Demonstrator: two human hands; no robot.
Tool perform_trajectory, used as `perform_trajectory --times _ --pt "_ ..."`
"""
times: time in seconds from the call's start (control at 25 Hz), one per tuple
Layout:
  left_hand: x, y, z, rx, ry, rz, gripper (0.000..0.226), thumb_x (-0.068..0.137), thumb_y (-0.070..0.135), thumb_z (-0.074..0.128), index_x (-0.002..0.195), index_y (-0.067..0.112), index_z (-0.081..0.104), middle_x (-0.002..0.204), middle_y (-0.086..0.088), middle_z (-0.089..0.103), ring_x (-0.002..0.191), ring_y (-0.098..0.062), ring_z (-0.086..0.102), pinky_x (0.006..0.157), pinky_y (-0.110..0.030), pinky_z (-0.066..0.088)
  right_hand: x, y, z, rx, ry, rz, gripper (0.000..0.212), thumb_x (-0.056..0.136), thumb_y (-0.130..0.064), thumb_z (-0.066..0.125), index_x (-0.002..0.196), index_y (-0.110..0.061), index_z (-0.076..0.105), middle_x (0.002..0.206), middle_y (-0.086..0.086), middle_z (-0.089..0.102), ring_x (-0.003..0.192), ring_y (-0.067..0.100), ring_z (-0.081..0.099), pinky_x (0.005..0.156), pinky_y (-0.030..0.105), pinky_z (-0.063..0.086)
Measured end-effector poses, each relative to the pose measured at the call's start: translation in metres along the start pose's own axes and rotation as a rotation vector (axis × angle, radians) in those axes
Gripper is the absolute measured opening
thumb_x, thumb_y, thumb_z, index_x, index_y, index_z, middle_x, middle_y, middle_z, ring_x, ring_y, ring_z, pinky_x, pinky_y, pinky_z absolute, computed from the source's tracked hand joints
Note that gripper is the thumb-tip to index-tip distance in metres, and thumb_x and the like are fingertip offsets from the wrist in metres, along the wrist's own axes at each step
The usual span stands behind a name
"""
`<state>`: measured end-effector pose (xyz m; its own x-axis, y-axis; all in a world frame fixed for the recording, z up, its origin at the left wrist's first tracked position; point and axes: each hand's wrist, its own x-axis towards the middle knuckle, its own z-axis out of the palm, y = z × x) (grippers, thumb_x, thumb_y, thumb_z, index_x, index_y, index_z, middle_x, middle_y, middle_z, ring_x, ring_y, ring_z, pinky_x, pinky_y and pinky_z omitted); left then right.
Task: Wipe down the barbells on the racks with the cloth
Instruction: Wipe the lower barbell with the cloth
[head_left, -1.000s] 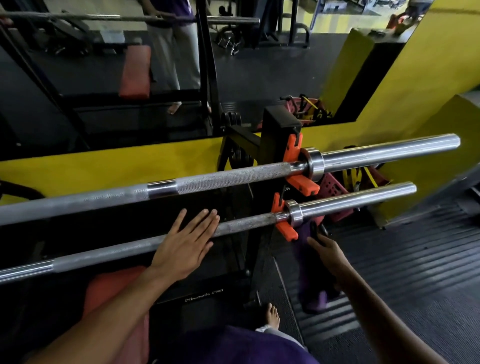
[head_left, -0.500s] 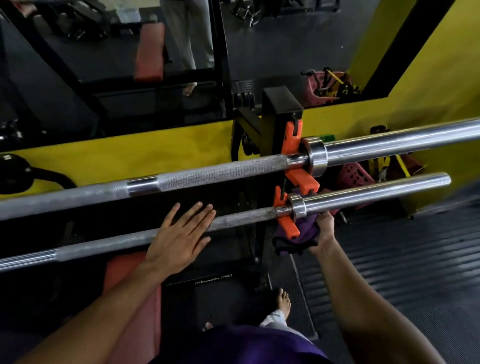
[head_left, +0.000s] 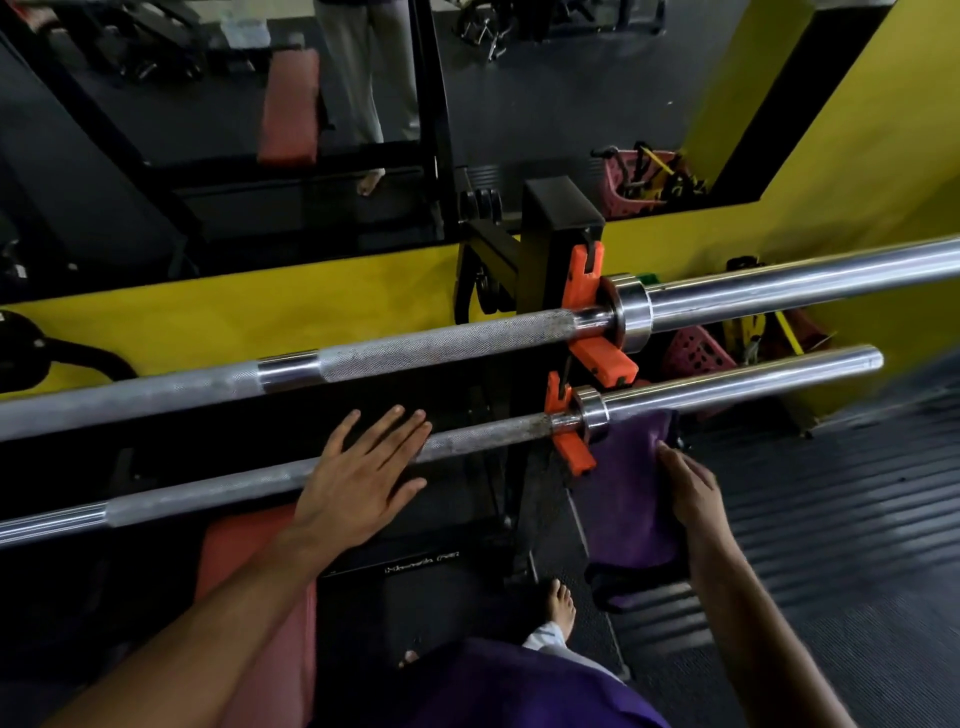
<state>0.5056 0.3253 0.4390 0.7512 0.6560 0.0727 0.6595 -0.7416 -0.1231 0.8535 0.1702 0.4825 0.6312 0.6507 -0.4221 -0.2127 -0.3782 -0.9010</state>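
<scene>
The purple cloth (head_left: 631, 493) hangs just under the lower barbell (head_left: 483, 434) sleeve beside its orange hook (head_left: 569, 441); the right hand (head_left: 688, 486) pinches it; the left hand (head_left: 363, 475) lies flat, fingers straight, on that bar; the upper barbell (head_left: 441, 348) sits above; the white writing on the black rack base is unreadable.

Both barbells are bare metal: the upper barbell (head_left: 447, 347) has a rough, matt knurled grip and a smooth, glossy sleeve, and the lower barbell (head_left: 493, 434) looks duller, with rusty specks near its collar. The hooks (head_left: 597, 358) are matt orange plastic. The cloth (head_left: 631, 499) is soft, matt purple fabric.
</scene>
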Motion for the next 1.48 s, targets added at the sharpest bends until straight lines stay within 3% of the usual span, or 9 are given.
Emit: perform_trajectory --times 0.12,0.2,0.32,0.56,0.72,0.92,1.08,1.24,1.48 --pt "-0.002 0.0 -0.001 -0.013 -0.01 -0.002 0.068 0.103 0.058 0.031 0.16 0.021 0.025 0.166 0.004 0.024 0.154 -0.017 0.021 0.122 -0.053 0.019 -0.022 -0.016 0.017 -0.445 0.013 -0.621 0.008 0.097 -0.022 0.066 0.092 -0.015 0.066 0.082 -0.004 0.064 0.077 0.009 0.053 0.071 0.03 0.042" --pt "-0.003 -0.001 -0.004 -0.025 -0.021 -0.005 0.068 0.103 0.058 0.031 0.16 0.021 0.028 0.165 0.004 0.026 0.154 -0.016 0.022 0.123 -0.052 0.019 -0.023 -0.017 0.051 -0.752 0.023 -0.873 0.023 0.096 -0.021 0.066 0.116 -0.01 0.065 0.109 0.004 0.065 0.1 0.018 0.055 0.09 0.03 0.044" --pt "-0.003 -0.002 -0.009 -0.036 -0.047 0.012 0.068 0.103 0.058 0.03 0.16 0.021 0.027 0.165 0.004 0.027 0.153 -0.015 0.023 0.122 -0.05 0.02 -0.016 0.001 0.101 -1.082 0.032 -0.827 0.044 0.093 -0.03 0.061 0.133 -0.012 0.057 0.135 0.014 0.056 0.118 0.033 0.052 0.101 0.044 0.046" --pt "-0.005 -0.017 -0.009 -0.104 -0.101 0.135 0.076 0.102 0.062 0.024 0.163 0.021 0.006 0.169 0.003 0.007 0.156 -0.015 0.007 0.127 -0.042 0.015 -0.025 -0.022 0.129 -1.421 0.11 -0.559 0.052 0.088 -0.021 0.061 0.134 -0.005 0.045 0.129 0.022 0.048 0.116 0.041 0.052 0.096 0.047 0.044" --pt "-0.009 -0.037 -0.01 -0.168 -0.122 0.276 0.079 0.103 0.064 0.024 0.162 0.023 -0.008 0.168 0.006 -0.012 0.155 -0.009 -0.012 0.125 -0.032 -0.005 -0.014 -0.068 0.128 -1.091 -0.146 -0.316 0.044 0.091 -0.03 0.063 0.124 -0.003 0.056 0.124 0.024 0.06 0.116 0.041 0.058 0.088 0.035 0.045" --pt "-0.046 -0.084 0.004 -0.179 -0.037 0.163 0.077 0.104 0.064 0.02 0.163 0.02 -0.003 0.171 0.002 -0.001 0.156 -0.01 0.0 0.126 -0.034 0.004 -0.034 -0.057 0.108 -1.079 0.145 -0.604 0.036 0.088 -0.023 0.061 0.121 -0.009 0.054 0.121 0.015 0.055 0.11 0.041 0.056 0.082 0.047 0.048" --pt "-0.07 -0.12 0.01 -0.131 0.009 0.111 0.068 0.107 0.052 0.021 0.163 0.016 0.012 0.169 -0.003 0.016 0.155 -0.018 0.02 0.125 -0.04 0.014 -0.03 -0.027 0.104 -1.025 0.179 -0.706 0.042 0.091 -0.021 0.061 0.131 -0.012 0.05 0.123 0.011 0.047 0.111 0.036 0.052 0.077 0.046 0.051" --pt "-0.075 -0.126 0.014 -0.07 -0.007 0.125 0.064 0.107 0.049 0.018 0.161 0.014 0.019 0.166 -0.003 0.024 0.153 -0.018 0.024 0.124 -0.042 0.015 -0.02 0.007 0.119 -1.019 0.121 -0.852 0.049 0.093 -0.03 0.058 0.138 -0.011 0.052 0.13 0.01 0.052 0.118 0.034 0.052 0.091 0.048 0.049" --pt "-0.074 -0.127 0.012 -0.117 0.002 0.129 0.065 0.108 0.05 0.018 0.161 0.013 0.02 0.166 -0.002 0.024 0.153 -0.016 0.023 0.125 -0.04 0.017 -0.023 0.026 0.158 -0.917 0.322 -0.706 0.027 0.093 -0.028 0.059 0.118 -0.021 0.059 0.113 0.002 0.062 0.115 0.029 0.052 0.1 0.044 0.035"
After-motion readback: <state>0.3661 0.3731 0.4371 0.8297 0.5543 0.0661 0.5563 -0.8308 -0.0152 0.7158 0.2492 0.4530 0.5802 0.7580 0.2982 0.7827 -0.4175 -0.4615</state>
